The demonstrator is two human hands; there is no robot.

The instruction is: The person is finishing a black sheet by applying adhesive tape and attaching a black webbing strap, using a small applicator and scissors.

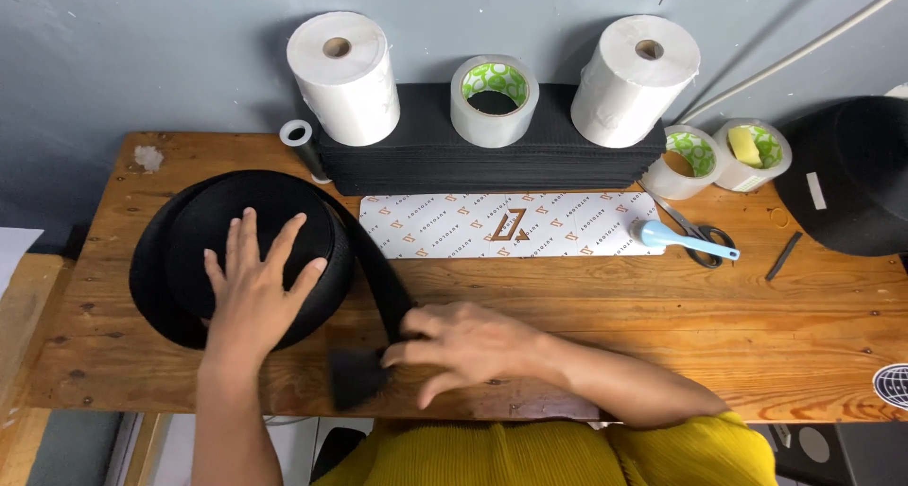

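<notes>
While the black webbing roll (248,259) lies flat at the table's (662,302) left, it is pressed under the spread left hand (253,292); its loose strap end (359,374), running diagonally toward the near edge, is pinched by the right hand (468,346).

2 hands (255,287) (463,344) on black webbing roll (180,287)

1. Strap end (357,377): blurred in my view, just left of my right hand (463,346); whether the fingers pinch it I cannot tell.
2. Webbing roll (189,259): its centre is covered by my left hand (253,292).
3. Black round item (851,174), far right of both hands: cut off by the frame edge.
4. Round sticker (894,384): cropped at the right edge.
</notes>
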